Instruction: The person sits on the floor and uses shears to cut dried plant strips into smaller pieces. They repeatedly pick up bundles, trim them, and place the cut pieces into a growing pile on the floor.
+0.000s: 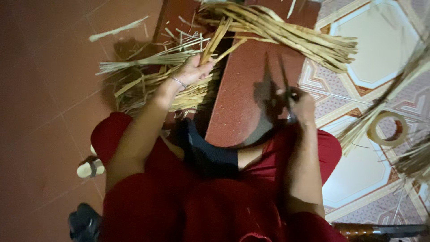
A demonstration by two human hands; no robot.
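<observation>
The red tile floor [40,89] takes up the whole left side, mostly bare out to the picture's edge, with one loose strip lying near the top. To the right it meets a patterned tile floor [385,31] along a raised dark red step [244,94] that runs up the middle.

The person sits low, in red trousers [148,206], their knees reaching nearly to the step's near edge.

A long bundle of dried straw strips [286,31] lies slanting across the top of the step, its cut ends fanned out over the patterned tiles. A looser heap of straw [143,76] lies scattered on the red floor just left of the step.

The left hand [195,69] is closed on a few strips at the near end of the long bundle, just above the heap. The right hand [301,107] is closed around the handles of dark scissors [280,76], blades parted and pointing up toward the bundle, not touching it.

More straw hangs in at the right edge, and a roll of tape [388,129] lies on the tiles beside it. A pale sandal [91,166] sits by the left knee.
</observation>
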